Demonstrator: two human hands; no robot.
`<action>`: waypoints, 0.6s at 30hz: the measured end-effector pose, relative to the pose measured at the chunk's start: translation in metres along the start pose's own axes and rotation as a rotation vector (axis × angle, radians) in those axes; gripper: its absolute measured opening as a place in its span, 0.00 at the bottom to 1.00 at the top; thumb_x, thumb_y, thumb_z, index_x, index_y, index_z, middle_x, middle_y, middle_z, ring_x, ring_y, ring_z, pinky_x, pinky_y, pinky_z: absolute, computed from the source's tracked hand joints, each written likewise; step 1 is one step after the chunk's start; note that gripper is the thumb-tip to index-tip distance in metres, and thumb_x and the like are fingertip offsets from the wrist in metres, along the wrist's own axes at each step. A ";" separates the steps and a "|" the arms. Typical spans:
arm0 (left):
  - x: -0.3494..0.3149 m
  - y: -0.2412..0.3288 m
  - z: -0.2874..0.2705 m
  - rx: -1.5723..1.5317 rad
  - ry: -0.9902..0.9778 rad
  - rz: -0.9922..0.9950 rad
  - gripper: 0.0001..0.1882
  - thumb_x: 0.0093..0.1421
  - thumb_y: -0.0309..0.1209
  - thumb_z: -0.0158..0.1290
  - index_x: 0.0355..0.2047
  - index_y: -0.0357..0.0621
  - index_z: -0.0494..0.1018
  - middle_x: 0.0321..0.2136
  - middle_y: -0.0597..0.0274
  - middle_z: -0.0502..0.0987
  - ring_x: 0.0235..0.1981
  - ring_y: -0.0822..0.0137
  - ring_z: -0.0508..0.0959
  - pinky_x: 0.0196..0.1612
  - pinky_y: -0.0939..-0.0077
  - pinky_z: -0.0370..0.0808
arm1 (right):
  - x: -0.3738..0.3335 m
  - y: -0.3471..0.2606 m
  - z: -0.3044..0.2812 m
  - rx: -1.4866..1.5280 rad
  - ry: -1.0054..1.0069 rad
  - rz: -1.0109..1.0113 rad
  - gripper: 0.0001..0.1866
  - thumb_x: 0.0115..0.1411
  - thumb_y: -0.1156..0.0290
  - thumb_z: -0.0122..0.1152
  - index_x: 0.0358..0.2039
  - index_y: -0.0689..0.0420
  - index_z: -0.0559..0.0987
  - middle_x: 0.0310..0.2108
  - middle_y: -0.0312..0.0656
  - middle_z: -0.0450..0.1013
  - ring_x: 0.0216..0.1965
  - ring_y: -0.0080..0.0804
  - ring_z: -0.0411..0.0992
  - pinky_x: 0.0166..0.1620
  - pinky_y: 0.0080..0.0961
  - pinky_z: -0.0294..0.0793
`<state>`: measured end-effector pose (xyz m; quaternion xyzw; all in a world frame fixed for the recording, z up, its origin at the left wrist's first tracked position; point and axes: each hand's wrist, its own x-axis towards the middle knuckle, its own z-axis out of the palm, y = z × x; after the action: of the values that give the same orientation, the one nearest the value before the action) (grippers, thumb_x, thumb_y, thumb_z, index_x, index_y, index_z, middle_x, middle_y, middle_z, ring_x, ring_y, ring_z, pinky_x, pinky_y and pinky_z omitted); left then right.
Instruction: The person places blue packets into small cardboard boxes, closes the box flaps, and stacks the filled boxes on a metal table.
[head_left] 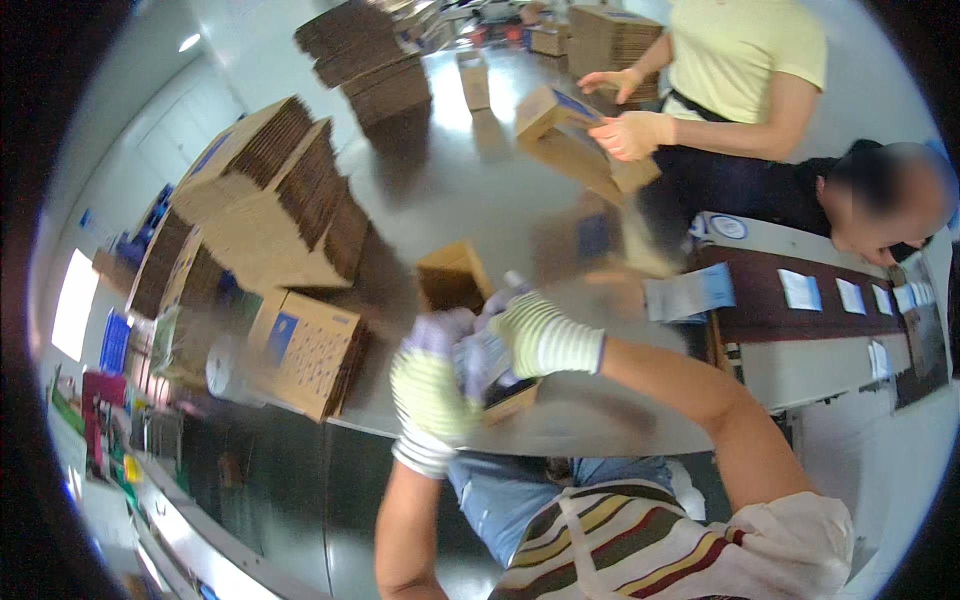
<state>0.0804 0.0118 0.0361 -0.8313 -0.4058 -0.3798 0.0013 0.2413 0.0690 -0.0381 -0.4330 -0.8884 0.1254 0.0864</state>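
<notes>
Both my hands, in striped gloves with purple fingers, are together over an open cardboard box (455, 268) near the table's front edge. My left hand (432, 370) is closed along the left side of some bluish-grey packets (482, 362), just in front of the box's raised back flap. From the right, my right hand (535, 332) curls its fingers over the same packets. The near flap (513, 404) of the box shows below them. Blur and the gloves hide how many packets there are and how deep they sit in the box.
Stacks of flat cardboard (270, 190) stand at left, with a printed carton (305, 350) before them. Across the table (430, 180), a co-worker in yellow holds a cardboard box (560, 130). At right, another person leans over a conveyor (765, 300) carrying blue-white packets (800, 290).
</notes>
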 end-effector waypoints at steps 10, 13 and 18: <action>0.013 -0.092 0.107 0.224 -1.234 -0.544 0.16 0.54 0.33 0.49 0.41 0.41 0.76 0.42 0.46 0.75 0.45 0.50 0.75 0.47 0.64 0.72 | -0.053 -0.057 -0.039 0.003 0.039 -0.215 0.26 0.46 0.50 0.61 0.33 0.61 0.76 0.33 0.51 0.73 0.39 0.47 0.72 0.50 0.47 0.66; 0.023 -0.083 0.096 0.453 -1.574 -0.177 0.17 0.53 0.32 0.50 0.42 0.38 0.75 0.42 0.48 0.76 0.45 0.52 0.76 0.45 0.64 0.73 | -0.054 -0.073 0.038 -0.283 0.190 -0.290 0.11 0.58 0.65 0.48 0.28 0.59 0.73 0.23 0.45 0.70 0.29 0.41 0.70 0.47 0.36 0.68; 0.016 -0.096 0.098 0.453 -1.598 -0.197 0.15 0.54 0.34 0.52 0.40 0.39 0.75 0.39 0.51 0.78 0.41 0.55 0.77 0.43 0.66 0.73 | -0.028 -0.064 0.071 -0.147 0.170 -0.214 0.11 0.59 0.68 0.45 0.26 0.58 0.74 0.26 0.44 0.71 0.30 0.35 0.70 0.47 0.37 0.68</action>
<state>0.0834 0.1175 -0.0527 -0.7906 -0.4219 0.4164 -0.1531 0.1915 -0.0018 -0.0878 -0.3503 -0.9257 0.0130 0.1423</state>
